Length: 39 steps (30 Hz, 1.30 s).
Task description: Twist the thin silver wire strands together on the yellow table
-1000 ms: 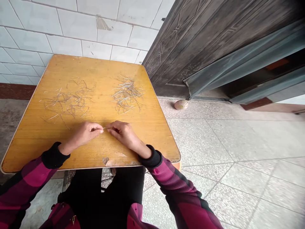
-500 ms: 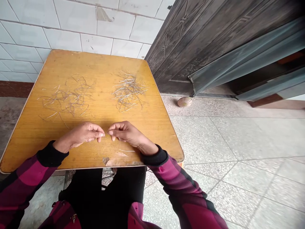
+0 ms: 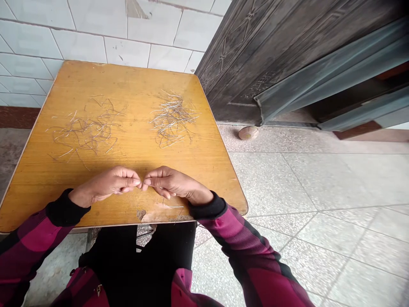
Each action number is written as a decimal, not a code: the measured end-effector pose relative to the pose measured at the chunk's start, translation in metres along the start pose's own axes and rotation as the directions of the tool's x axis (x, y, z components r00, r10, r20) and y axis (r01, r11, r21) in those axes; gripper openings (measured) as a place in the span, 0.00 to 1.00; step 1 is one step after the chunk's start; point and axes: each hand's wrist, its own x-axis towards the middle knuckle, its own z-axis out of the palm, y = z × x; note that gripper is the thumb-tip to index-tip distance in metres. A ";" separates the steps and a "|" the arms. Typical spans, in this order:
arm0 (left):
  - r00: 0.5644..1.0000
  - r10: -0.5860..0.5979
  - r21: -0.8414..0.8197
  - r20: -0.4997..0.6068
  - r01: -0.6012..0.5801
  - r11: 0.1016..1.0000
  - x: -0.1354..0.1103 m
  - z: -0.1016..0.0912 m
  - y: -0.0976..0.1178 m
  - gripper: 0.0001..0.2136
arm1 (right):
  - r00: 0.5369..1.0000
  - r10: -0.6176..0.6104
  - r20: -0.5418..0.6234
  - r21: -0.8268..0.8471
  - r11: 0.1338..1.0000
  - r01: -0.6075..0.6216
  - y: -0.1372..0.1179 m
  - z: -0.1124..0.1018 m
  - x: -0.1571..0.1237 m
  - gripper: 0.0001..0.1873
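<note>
My left hand [image 3: 108, 184] and my right hand [image 3: 169, 183] meet fingertip to fingertip over the near part of a yellow wooden table [image 3: 128, 85]. Both are closed in a pinch on a thin metal wire [image 3: 166, 205], whose loose end trails under my right hand toward the table's front edge. A loose tangle of bent wires [image 3: 84, 132] lies at the left of the table. A tighter heap of straighter wires [image 3: 172, 117] lies at the right, beyond my right hand.
A white tiled wall [image 3: 96, 30] stands behind the table. A dark carved metal door [image 3: 287, 55] is at the right. A small round object [image 3: 248, 132] lies on the speckled floor tiles [image 3: 319, 192] by the door. The table's front edge is chipped [image 3: 142, 214].
My hands have drawn closer together until the fingertips touch, and shifted slightly toward me. The wire's loose end now hangs lower under my right hand. The view tilted a little downward.
</note>
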 end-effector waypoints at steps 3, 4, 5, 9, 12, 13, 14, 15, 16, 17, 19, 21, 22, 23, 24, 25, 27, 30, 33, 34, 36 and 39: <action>0.969 0.164 0.236 -0.186 -0.118 0.965 0.000 0.004 -0.005 0.10 | 0.979 -0.154 -0.132 -0.268 0.956 0.115 -0.004 0.002 -0.004 0.13; 0.933 0.259 0.363 -0.251 -0.158 0.918 0.000 0.007 -0.007 0.09 | 0.964 -0.213 -0.161 -0.363 0.921 0.143 -0.004 0.002 -0.005 0.13; 0.886 0.358 0.482 -0.294 -0.186 0.856 0.000 0.009 -0.009 0.08 | 0.943 -0.275 -0.187 -0.461 0.872 0.163 -0.004 0.003 -0.006 0.13; 0.751 0.591 0.743 -0.295 -0.209 0.636 0.000 0.016 -0.016 0.09 | 0.838 -0.520 -0.165 -0.809 0.558 0.187 0.002 0.005 -0.005 0.12; 0.737 0.619 0.794 -0.271 -0.192 0.577 0.002 0.018 -0.019 0.10 | 0.799 -0.597 -0.072 -0.922 0.346 0.175 0.006 0.007 -0.003 0.15; 0.734 0.627 0.804 -0.263 -0.193 0.563 0.002 0.018 -0.020 0.10 | 0.799 -0.600 -0.052 -0.937 0.306 0.169 0.006 0.007 -0.003 0.17; 0.728 0.639 0.814 -0.248 -0.201 0.545 0.002 0.017 -0.020 0.10 | 0.804 -0.594 -0.035 -0.945 0.280 0.166 0.006 0.007 -0.003 0.18; 0.722 0.654 0.827 -0.224 -0.214 0.519 0.002 0.017 -0.020 0.09 | 0.813 -0.583 -0.018 -0.947 0.271 0.173 0.005 0.007 -0.003 0.18; 0.719 0.669 0.841 -0.188 -0.234 0.488 0.002 0.016 -0.020 0.09 | 0.822 -0.569 -0.002 -0.943 0.275 0.188 0.004 0.006 -0.004 0.18; 0.723 0.676 0.852 -0.146 -0.255 0.457 0.001 0.015 -0.019 0.10 | 0.831 -0.557 0.014 -0.934 0.289 0.210 0.003 0.005 -0.005 0.18; 0.734 0.676 0.866 -0.069 -0.293 0.406 -0.001 0.014 -0.017 0.11 | 0.842 -0.538 0.042 -0.912 0.324 0.253 0.000 0.002 -0.008 0.17; 0.736 0.676 0.871 -0.031 -0.312 0.380 -0.003 0.013 -0.014 0.13 | 0.841 -0.536 0.072 -0.889 0.347 0.297 -0.002 -0.001 -0.010 0.17; 0.730 0.683 0.872 -0.026 -0.318 0.373 -0.004 0.013 -0.013 0.14 | 0.837 -0.540 0.085 -0.879 0.355 0.318 -0.003 -0.003 -0.011 0.17; 0.720 0.694 0.872 -0.022 -0.326 0.365 -0.005 0.013 -0.012 0.14 | 0.834 -0.544 0.095 -0.869 0.363 0.336 -0.003 -0.004 -0.012 0.16; 0.710 0.704 0.871 -0.019 -0.334 0.360 -0.005 0.013 -0.011 0.14 | 0.831 -0.547 0.102 -0.859 0.372 0.351 -0.004 -0.004 -0.013 0.16; 0.702 0.712 0.870 -0.019 -0.339 0.358 -0.006 0.013 -0.011 0.14 | 0.829 -0.549 0.106 -0.851 0.381 0.362 -0.005 -0.005 -0.013 0.15; 0.695 0.719 0.867 -0.026 -0.342 0.362 -0.007 0.012 -0.011 0.13 | 0.826 -0.555 0.104 -0.842 0.392 0.370 -0.005 -0.006 -0.015 0.14; 0.697 0.715 0.862 -0.054 -0.329 0.386 -0.009 0.010 -0.011 0.12 | 0.819 -0.568 0.083 -0.840 0.402 0.364 -0.005 -0.009 -0.017 0.13; 0.686 0.725 0.867 -0.063 -0.322 0.381 -0.010 0.008 -0.012 0.11 | 0.815 -0.576 0.065 -0.828 0.424 0.366 -0.004 -0.012 -0.018 0.12; 0.677 0.734 0.872 -0.056 -0.325 0.366 -0.010 0.008 -0.012 0.11 | 0.812 -0.580 0.063 -0.824 0.430 0.370 -0.003 -0.013 -0.018 0.12; 0.658 0.752 0.882 -0.042 -0.328 0.337 -0.010 0.008 -0.014 0.12 | 0.808 -0.587 0.056 -0.816 0.440 0.376 -0.002 -0.013 -0.019 0.12; 0.654 0.754 0.892 -0.056 -0.307 0.332 -0.011 0.006 -0.016 0.11 | 0.808 -0.589 0.031 -0.818 0.449 0.359 -0.001 -0.015 -0.021 0.12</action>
